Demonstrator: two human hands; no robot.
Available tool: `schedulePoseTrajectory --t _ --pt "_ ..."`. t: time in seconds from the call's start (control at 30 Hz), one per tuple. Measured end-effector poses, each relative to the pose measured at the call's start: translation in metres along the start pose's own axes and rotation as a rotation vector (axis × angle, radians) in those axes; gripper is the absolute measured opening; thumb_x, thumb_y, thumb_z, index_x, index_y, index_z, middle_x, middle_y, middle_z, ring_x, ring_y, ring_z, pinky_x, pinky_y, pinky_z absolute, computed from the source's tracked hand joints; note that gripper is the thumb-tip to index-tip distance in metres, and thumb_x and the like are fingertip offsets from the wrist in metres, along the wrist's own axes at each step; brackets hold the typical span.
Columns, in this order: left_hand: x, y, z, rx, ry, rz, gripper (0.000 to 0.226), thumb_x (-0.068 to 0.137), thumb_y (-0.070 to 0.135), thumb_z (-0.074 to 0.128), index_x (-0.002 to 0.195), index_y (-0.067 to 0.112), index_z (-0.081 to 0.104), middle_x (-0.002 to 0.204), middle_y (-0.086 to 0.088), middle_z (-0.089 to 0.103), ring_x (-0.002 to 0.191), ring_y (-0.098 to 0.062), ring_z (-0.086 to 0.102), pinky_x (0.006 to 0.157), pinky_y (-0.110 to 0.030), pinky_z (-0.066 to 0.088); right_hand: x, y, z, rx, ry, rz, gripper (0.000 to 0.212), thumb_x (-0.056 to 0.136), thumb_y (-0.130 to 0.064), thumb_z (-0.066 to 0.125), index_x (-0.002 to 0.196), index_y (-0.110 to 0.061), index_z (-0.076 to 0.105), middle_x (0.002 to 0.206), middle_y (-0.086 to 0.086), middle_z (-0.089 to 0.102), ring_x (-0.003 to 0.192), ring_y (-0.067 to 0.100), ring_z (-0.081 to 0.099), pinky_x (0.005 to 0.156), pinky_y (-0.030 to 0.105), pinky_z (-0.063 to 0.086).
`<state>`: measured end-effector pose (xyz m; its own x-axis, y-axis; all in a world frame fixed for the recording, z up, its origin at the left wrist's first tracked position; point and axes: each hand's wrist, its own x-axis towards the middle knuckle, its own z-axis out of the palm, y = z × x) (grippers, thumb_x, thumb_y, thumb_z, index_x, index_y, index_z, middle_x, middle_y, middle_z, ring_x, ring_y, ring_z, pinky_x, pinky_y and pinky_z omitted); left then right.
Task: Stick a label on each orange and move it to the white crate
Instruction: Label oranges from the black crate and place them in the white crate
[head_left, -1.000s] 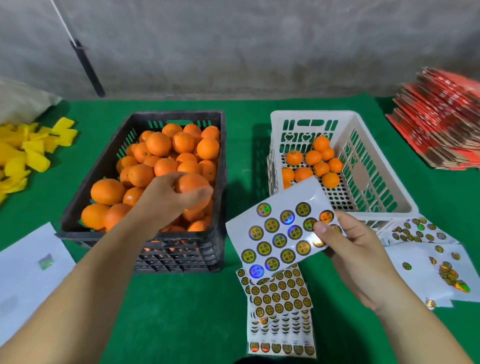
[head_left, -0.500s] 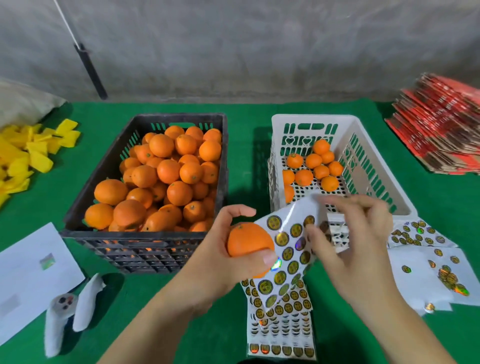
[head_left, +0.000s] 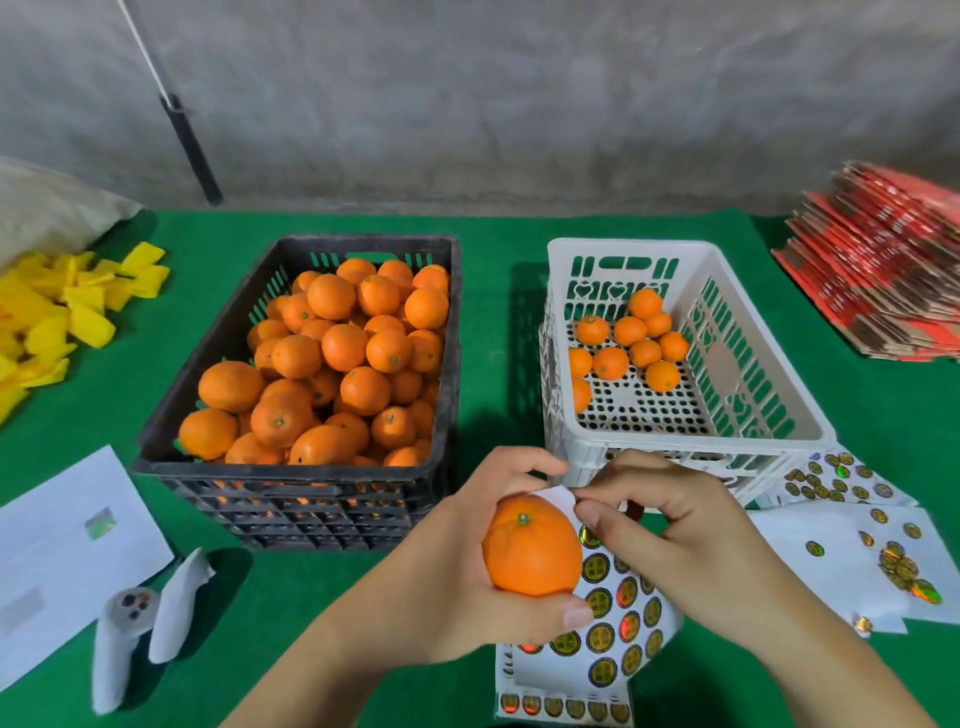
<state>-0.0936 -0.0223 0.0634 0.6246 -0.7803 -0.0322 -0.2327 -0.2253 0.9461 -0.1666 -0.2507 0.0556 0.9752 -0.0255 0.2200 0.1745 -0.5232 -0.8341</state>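
Observation:
My left hand (head_left: 457, 566) grips an orange (head_left: 532, 545), stem up, in front of the two crates. My right hand (head_left: 670, 540) pinches the top edge of a white label sheet (head_left: 618, 618) with round gold stickers, right beside the orange; the sheet hangs down behind the fruit. The black crate (head_left: 218, 358) on the left is piled with several oranges (head_left: 332, 364). The white crate (head_left: 753, 415) on the right holds several oranges (head_left: 628, 343) at its far left end.
More sticker sheets lie on the green cloth under my hands (head_left: 561, 701) and at the right (head_left: 852, 551). White paper (head_left: 57, 551) and a white rag (head_left: 140, 618) lie at the left, yellow pieces (head_left: 57, 312) beyond. Red flat cartons (head_left: 883, 270) are stacked far right.
My left hand lifted an orange out of the black crate and brought it to the label sheet. My right hand shifted its hold to the sheet's top edge beside the orange.

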Motion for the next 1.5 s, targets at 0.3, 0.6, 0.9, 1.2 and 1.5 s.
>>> schedulePoseTrajectory --t 0.3,0.6,0.9,1.2,1.5 --pt "-0.002 -0.002 0.005 0.007 -0.037 -0.013 0.088 0.076 0.05 0.09 0.146 0.048 0.037 0.132 0.02 0.06 0.109 -0.008 0.068 0.087 -0.024 0.058 -0.004 0.003 0.002 -0.502 0.005 -0.283 0.011 0.094 -0.015 0.069 0.086 -0.012 0.075 0.085 -0.002 0.064 0.075 0.019 0.062 0.062 0.038 0.055" --pt "-0.001 -0.004 0.006 -0.003 -0.052 -0.006 0.082 0.077 0.046 0.09 0.143 0.048 0.042 0.129 0.021 0.061 0.105 -0.007 0.069 0.08 -0.016 0.054 -0.005 -0.004 -0.005 -0.422 -0.118 -0.232 0.011 0.094 -0.022 0.069 0.094 -0.016 0.079 0.086 -0.008 0.059 0.075 0.011 0.059 0.063 0.036 0.052" --pt "-0.001 -0.008 0.006 -0.011 -0.021 0.006 0.083 0.076 0.052 0.089 0.145 0.047 0.041 0.134 0.02 0.059 0.112 -0.008 0.068 0.089 -0.028 0.06 -0.003 0.006 -0.001 -0.443 0.115 -0.254 0.016 0.096 -0.017 0.063 0.081 -0.018 0.069 0.084 -0.01 0.06 0.076 0.014 0.058 0.063 0.039 0.052" --pt "0.011 -0.01 0.014 -0.131 0.019 0.033 0.092 0.066 0.05 0.095 0.144 0.049 0.045 0.137 0.012 0.063 0.122 -0.013 0.065 0.099 -0.035 0.057 -0.009 -0.025 0.014 -0.506 0.163 -0.457 0.02 0.1 -0.021 0.065 0.117 -0.021 0.075 0.101 -0.004 0.071 0.084 0.02 0.066 0.067 0.037 0.057" --pt "0.013 -0.012 0.016 -0.371 0.117 -0.036 0.084 0.062 0.067 0.087 0.131 0.025 0.063 0.119 -0.006 0.073 0.109 -0.025 0.071 0.091 -0.041 0.06 -0.022 -0.019 0.017 -0.485 -0.101 -0.249 0.08 0.089 -0.054 0.069 0.159 -0.036 0.035 0.132 -0.01 0.042 0.118 0.015 0.051 0.079 0.031 0.058"
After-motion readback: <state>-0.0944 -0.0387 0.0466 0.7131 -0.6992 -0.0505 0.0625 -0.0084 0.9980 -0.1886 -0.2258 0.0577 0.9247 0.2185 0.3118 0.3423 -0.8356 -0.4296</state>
